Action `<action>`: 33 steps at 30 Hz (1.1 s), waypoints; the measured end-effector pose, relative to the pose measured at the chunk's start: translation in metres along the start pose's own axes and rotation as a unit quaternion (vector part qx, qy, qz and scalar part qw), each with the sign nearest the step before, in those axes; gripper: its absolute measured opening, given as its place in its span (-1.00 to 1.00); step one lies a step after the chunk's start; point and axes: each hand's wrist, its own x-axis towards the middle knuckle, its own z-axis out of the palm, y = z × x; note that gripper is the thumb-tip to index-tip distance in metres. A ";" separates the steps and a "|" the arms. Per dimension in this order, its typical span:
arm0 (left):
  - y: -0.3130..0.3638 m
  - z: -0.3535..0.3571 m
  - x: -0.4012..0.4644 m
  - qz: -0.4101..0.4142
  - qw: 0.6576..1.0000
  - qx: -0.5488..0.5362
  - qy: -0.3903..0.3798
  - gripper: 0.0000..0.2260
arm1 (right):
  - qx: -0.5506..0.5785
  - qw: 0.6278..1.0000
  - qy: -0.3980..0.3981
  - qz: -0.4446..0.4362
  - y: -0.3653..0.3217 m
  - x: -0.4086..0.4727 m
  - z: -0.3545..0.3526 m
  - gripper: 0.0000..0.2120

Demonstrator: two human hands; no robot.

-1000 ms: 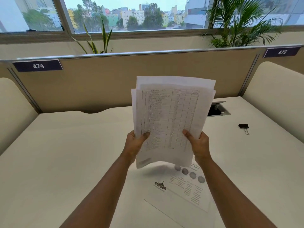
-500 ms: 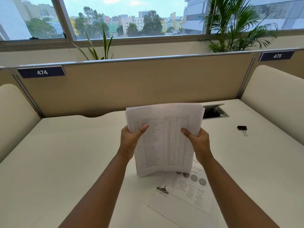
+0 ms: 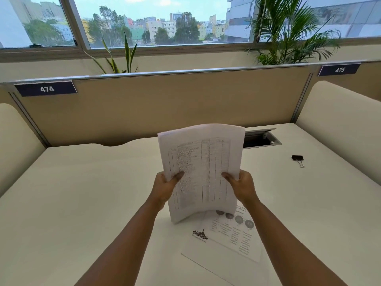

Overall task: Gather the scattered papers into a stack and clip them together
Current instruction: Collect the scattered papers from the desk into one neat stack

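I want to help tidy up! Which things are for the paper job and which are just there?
For the job: paper stack in both hands, loose sheets on the desk, binder clip.
Just there: plants, desk cable hatch, number signs.

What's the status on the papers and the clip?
Left hand and right hand grip the paper stack upright. Loose sheets on desk. Binder clip lies unused, far right. Nothing blocking.

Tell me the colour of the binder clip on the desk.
Black body with silver wire handles, seen in the head view.
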 end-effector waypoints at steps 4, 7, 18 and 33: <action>0.007 0.003 0.001 0.009 1.000 -0.010 -0.011 -0.77 | 0.011 0.997 0.063 -0.042 -0.017 0.000 0.009 -0.76; 0.004 0.003 0.000 0.001 1.000 0.003 -0.026 -0.83 | 0.041 0.997 0.052 -0.035 -0.029 0.001 0.009 -0.78; -0.020 -0.022 0.008 -0.085 0.988 0.111 0.066 -0.73 | -0.253 0.912 0.104 0.305 0.021 0.004 -0.041 -0.52; -0.061 -0.048 0.003 -0.210 0.970 0.012 0.121 -0.67 | -0.440 0.801 0.044 0.403 0.061 -0.025 -0.029 -0.61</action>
